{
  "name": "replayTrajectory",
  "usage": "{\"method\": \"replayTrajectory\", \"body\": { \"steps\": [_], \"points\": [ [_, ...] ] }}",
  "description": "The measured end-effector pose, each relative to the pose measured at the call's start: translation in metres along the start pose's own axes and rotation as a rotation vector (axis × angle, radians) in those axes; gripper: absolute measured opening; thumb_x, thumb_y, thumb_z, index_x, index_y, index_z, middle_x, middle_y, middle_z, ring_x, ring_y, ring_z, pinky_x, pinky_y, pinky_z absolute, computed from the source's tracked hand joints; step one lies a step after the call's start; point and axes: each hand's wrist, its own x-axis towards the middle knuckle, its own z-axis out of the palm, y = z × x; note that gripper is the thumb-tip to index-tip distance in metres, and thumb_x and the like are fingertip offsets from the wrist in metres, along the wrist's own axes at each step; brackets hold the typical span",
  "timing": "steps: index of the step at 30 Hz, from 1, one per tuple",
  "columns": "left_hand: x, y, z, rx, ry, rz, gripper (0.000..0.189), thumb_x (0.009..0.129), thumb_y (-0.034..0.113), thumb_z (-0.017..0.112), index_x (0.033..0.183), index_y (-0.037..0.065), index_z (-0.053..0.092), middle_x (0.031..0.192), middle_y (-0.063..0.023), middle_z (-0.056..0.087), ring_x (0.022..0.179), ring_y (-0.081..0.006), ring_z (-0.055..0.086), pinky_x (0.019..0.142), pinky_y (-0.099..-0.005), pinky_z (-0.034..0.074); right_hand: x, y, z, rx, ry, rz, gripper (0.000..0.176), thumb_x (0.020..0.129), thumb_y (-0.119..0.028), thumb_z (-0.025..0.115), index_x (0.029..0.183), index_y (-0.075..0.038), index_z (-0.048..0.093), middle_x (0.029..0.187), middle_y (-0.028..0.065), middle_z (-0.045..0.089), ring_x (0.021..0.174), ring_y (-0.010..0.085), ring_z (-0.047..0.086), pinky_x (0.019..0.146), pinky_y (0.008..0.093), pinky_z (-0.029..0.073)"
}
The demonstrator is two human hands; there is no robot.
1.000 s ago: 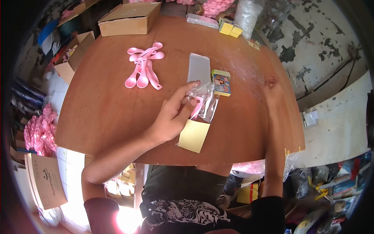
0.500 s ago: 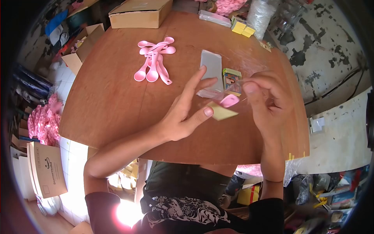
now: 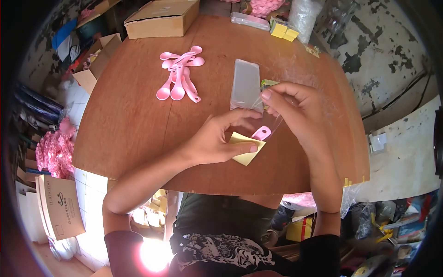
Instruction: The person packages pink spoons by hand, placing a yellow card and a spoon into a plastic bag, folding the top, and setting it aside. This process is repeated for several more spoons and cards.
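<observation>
Bag (image 3: 270,121), clear plastic, hung over the table's (image 3: 138,120) near edge, with a pink spoon (image 3: 261,133) inside and a card (image 3: 243,156) at its lower end. A closed carton (image 3: 161,18) sat at the far edge, and an open one (image 3: 97,62) beside the left edge. The right hand (image 3: 300,115) pinched the bag's top. The left hand (image 3: 212,141) gripped the card between thumb and fingers. Loose spoons (image 3: 179,76) lay far left. Empty bags (image 3: 244,83) lay mid-table beside a small box (image 3: 267,83), half hidden by the right fingers.
</observation>
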Motion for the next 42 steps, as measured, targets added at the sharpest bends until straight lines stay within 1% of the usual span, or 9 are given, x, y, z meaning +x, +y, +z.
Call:
{"method": "replayTrajectory", "body": {
  "steps": [1,7,11,16,17,21,27,34,42],
  "points": [
    [-0.001,0.004,0.0,-0.003,-0.027,-0.102,0.054,0.081,0.009,0.078,0.128,-0.001,0.053,0.107,-0.012,0.069,0.099,-0.0137,0.066,0.086,-0.0307,0.052,0.001,0.005,-0.001,-0.005,-0.016,0.063,0.021,0.089,-0.019,0.071,0.093,0.002,0.071,0.081,0.0043,0.067,0.071,0.0084,0.06,0.063,0.0241,0.049],
    [0.002,0.0,-0.002,-0.012,0.071,-0.19,0.053,0.08,0.008,0.079,0.126,-0.001,0.054,0.105,-0.011,0.07,0.098,-0.0122,0.065,0.085,-0.0292,0.052,-0.007,0.038,-0.01,0.224,-0.03,0.229,0.032,0.092,-0.026,0.068,0.11,0.001,0.065,0.095,0.0065,0.068,0.084,0.0089,0.062,0.069,0.0227,0.05],
    [0.004,-0.009,-0.001,-0.052,0.107,-0.221,0.056,0.079,0.003,0.079,0.127,0.001,0.051,0.107,-0.0102,0.069,0.102,-0.0133,0.064,0.087,-0.0291,0.053,-0.026,0.069,0.004,0.249,-0.08,0.071,0.022,0.093,-0.017,0.067,0.103,0.001,0.064,0.094,0.0071,0.068,0.084,0.0089,0.064,0.069,0.0234,0.051],
    [0.005,-0.013,-0.001,-0.159,0.18,-0.182,0.042,0.089,0.006,0.069,0.126,-0.002,0.051,0.115,-0.0102,0.065,0.104,-0.0156,0.064,0.088,-0.0298,0.052,-0.03,0.077,0.006,0.22,-0.032,0.11,0.016,0.094,-0.009,0.064,0.103,0.004,0.063,0.096,0.009,0.069,0.085,0.0097,0.066,0.071,0.023,0.054],
    [0.005,-0.01,-0.004,-0.153,0.194,-0.166,0.03,0.095,0.01,0.062,0.122,-0.001,0.055,0.111,-0.0098,0.067,0.102,-0.0163,0.064,0.086,-0.0311,0.053,-0.03,0.075,0.008,0.251,-0.013,0.122,0.017,0.094,-0.01,0.064,0.103,0.005,0.064,0.096,0.009,0.069,0.086,0.0104,0.066,0.073,0.0239,0.054],
    [0.005,-0.011,-0.017,-0.115,0.28,-0.227,0.017,0.097,0.012,0.059,0.108,0.0,0.063,0.096,-0.0095,0.07,0.089,-0.0144,0.066,0.076,-0.0307,0.056,-0.033,0.08,0.012,0.299,0.035,0.083,0.019,0.094,-0.011,0.064,0.105,0.005,0.065,0.098,0.0081,0.069,0.087,0.0119,0.067,0.076,0.0258,0.055],
    [0.008,-0.02,-0.021,-0.068,0.309,-0.16,0.019,0.097,0.013,0.061,0.105,-0.003,0.066,0.089,-0.0068,0.069,0.077,-0.0093,0.064,0.066,-0.0247,0.053,-0.035,0.08,0.011,0.234,0.079,0.136,0.022,0.094,-0.01,0.064,0.111,0.004,0.065,0.092,0.0075,0.069,0.082,0.0122,0.067,0.071,0.0247,0.055],
    [0.009,-0.019,-0.029,-0.004,0.301,-0.148,0.017,0.096,0.011,0.06,0.104,-0.003,0.065,0.087,-0.0059,0.069,0.077,-0.0081,0.064,0.064,-0.0235,0.053,-0.034,0.085,0.007,0.227,0.131,0.141,0.021,0.093,-0.01,0.065,0.109,0.003,0.064,0.091,0.0081,0.068,0.077,0.0115,0.066,0.069,0.025,0.056],
    [0.008,-0.022,-0.03,-0.007,0.284,-0.125,0.017,0.095,0.012,0.062,0.105,-0.001,0.063,0.088,-0.0058,0.069,0.079,-0.0084,0.064,0.065,-0.0243,0.055,-0.025,0.086,0.019,0.301,0.029,0.273,0.03,0.092,-0.018,0.068,0.11,0.005,0.06,0.097,0.0096,0.067,0.084,0.0131,0.066,0.07,0.0258,0.055]
  ]
}}
